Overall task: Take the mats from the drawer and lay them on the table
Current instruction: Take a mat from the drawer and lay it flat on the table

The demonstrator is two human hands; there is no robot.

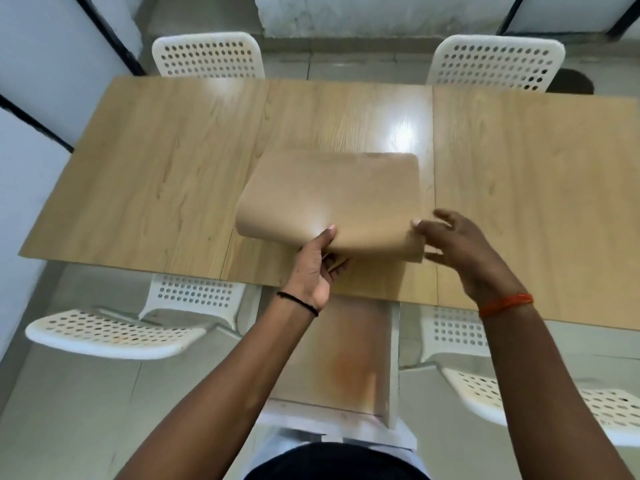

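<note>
Your left hand (313, 268) pinches tan mat (329, 199) at near edge, thumb on top; right hand (457, 244) fingers spread, touching its corner; mat partly on desk (156, 174), above open drawer (332, 358); lower near edge flat, smooth outward.

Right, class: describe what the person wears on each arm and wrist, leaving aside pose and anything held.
Both forearms are bare, with no sleeves in view. The left hand has a thin black thread band round its wrist. The right hand has a thicker orange-red thread band, several strands wound together. No rings, watch or gloves show.
</note>
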